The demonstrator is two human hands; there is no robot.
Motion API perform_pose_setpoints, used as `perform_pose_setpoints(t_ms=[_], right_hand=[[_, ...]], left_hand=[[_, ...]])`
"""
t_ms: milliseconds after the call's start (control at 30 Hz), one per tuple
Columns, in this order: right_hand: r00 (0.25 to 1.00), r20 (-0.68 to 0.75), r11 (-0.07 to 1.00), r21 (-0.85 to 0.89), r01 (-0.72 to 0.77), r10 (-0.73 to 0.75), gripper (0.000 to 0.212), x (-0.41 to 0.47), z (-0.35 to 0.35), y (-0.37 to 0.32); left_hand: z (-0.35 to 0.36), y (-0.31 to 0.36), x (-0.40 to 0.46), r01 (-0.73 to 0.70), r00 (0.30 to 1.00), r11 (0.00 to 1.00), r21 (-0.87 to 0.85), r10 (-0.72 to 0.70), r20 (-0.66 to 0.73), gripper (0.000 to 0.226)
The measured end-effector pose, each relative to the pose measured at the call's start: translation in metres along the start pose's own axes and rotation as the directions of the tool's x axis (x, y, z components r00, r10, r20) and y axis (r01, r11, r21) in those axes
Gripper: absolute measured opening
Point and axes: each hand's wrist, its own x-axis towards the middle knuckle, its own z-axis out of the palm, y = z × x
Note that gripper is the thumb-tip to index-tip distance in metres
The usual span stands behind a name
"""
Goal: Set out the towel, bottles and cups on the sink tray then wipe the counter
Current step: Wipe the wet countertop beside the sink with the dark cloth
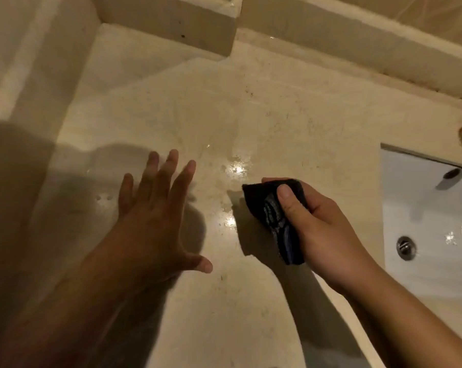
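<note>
My right hand (pixel 315 221) grips a dark folded cloth (pixel 267 208), thumb on top, and holds it against the beige stone counter (pixel 224 107) near the middle of the view. My left hand (pixel 155 216) hovers over the counter to the left of the cloth, palm down, fingers spread, holding nothing. Wet shiny patches show on the counter just beyond the cloth. No towel, bottles, cups or tray are in view.
A white sink basin (pixel 423 208) with a metal drain (pixel 405 247) is set into the counter at the right. A raised stone ledge (pixel 357 49) runs along the back wall, and a block-shaped ledge (pixel 171 22) juts out at the back left.
</note>
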Motion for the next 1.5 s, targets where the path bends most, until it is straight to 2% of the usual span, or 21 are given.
perform_pose_setpoints(t_ms=[33,67,100,133,167,200,300,400,500,600,767,867,900,967,1033,1100,1167,1233,1300,1400,1500], right_hand=[[0.998,0.053,0.993,0.113,-0.027,0.021,0.029,-0.001,0.002,-0.005],[0.999,0.045,0.988,0.150,-0.025,0.019,0.028,-0.002,0.005,-0.006],[0.999,-0.033,0.996,0.084,-0.001,0.004,0.027,-0.002,0.009,-0.005],[0.988,-0.148,0.997,-0.070,0.030,-0.040,0.031,-0.002,0.016,-0.003],[0.968,-0.226,0.970,-0.238,0.055,-0.111,0.037,-0.004,0.028,-0.003],[0.951,-0.247,0.925,-0.372,0.083,-0.185,0.043,-0.006,0.043,-0.002],[0.932,-0.187,0.747,-0.654,0.117,-0.309,0.047,-0.008,0.094,0.008],[0.886,-0.140,0.612,-0.769,0.183,-0.441,0.032,0.007,0.115,0.020],[0.815,-0.125,0.590,-0.751,0.295,-0.566,0.027,0.025,0.095,0.037],[0.788,-0.230,0.617,-0.753,0.228,-0.571,0.024,0.037,0.049,0.058],[0.828,-0.454,0.671,-0.730,-0.133,-0.330,0.032,0.033,-0.052,0.099],[0.787,-0.596,0.781,-0.562,-0.271,-0.156,0.026,0.011,-0.075,0.101],[0.771,-0.615,0.825,-0.514,-0.233,-0.166,0.023,0.002,-0.065,0.094],[0.769,-0.578,0.887,-0.461,-0.030,-0.274,0.015,-0.015,-0.020,0.069],[0.826,-0.416,0.879,-0.440,0.184,-0.381,0.013,-0.028,0.038,0.043],[0.886,-0.230,0.873,-0.388,0.296,-0.403,0.015,-0.034,0.085,0.028],[0.916,-0.127,0.852,-0.434,0.293,-0.380,0.021,-0.032,0.110,0.030],[0.926,-0.085,0.801,-0.534,0.269,-0.368,0.032,-0.028,0.106,0.042],[0.880,-0.081,0.717,-0.617,0.325,-0.468,0.035,-0.028,0.086,0.059],[0.831,-0.189,0.694,-0.661,0.286,-0.523,0.026,-0.030,0.038,0.092],[0.836,-0.372,0.747,-0.661,0.067,-0.404,0.027,-0.025,-0.024,0.123]], left_hand=[[0.003,0.000,-0.006,-0.008,1.000,1.000,-0.015,0.008,0.007,0.162],[0.006,-0.001,-0.011,-0.007,1.000,1.000,-0.020,0.007,0.011,0.162],[0.010,-0.001,-0.017,0.001,1.000,1.000,-0.013,0.000,0.014,0.162],[0.013,0.000,-0.022,0.014,1.000,1.000,-0.001,-0.014,0.014,0.162],[0.016,0.000,-0.027,0.030,0.999,0.999,0.010,-0.030,0.011,0.162],[0.020,0.001,-0.031,0.043,0.999,0.999,0.020,-0.043,0.008,0.163],[0.029,0.005,-0.037,0.042,0.999,0.998,0.047,-0.041,-0.017,0.166],[0.033,0.008,-0.034,0.055,0.998,0.996,0.063,-0.052,-0.047,0.169],[0.034,0.012,-0.030,0.082,0.996,0.990,0.114,-0.077,-0.042,0.173],[0.031,0.015,-0.030,0.107,0.994,0.988,0.114,-0.106,-0.015,0.175],[0.017,0.020,-0.036,0.112,0.992,0.994,0.014,-0.113,0.055,0.167],[0.015,0.029,-0.045,0.058,0.997,0.998,-0.034,-0.056,0.060,0.161],[0.017,0.033,-0.049,0.037,0.998,0.999,-0.034,-0.035,0.043,0.160],[0.022,0.042,-0.054,0.037,0.998,0.999,-0.040,-0.035,0.050,0.162],[0.031,0.049,-0.057,0.061,0.993,0.998,-0.013,-0.059,0.098,0.165],[0.041,0.052,-0.058,0.065,0.994,0.998,0.010,-0.065,0.084,0.151],[0.047,0.052,-0.059,0.094,0.995,0.995,-0.034,-0.093,0.025,0.137],[0.052,0.051,-0.059,0.106,0.994,0.994,-0.019,-0.106,-0.014,0.149],[0.054,0.054,-0.057,0.100,0.995,0.994,0.050,-0.098,-0.032,0.162],[0.055,0.057,-0.055,0.094,0.995,0.987,0.134,-0.091,-0.032,0.162],[0.053,0.058,-0.056,0.109,0.994,0.986,0.126,-0.105,-0.034,0.158]])
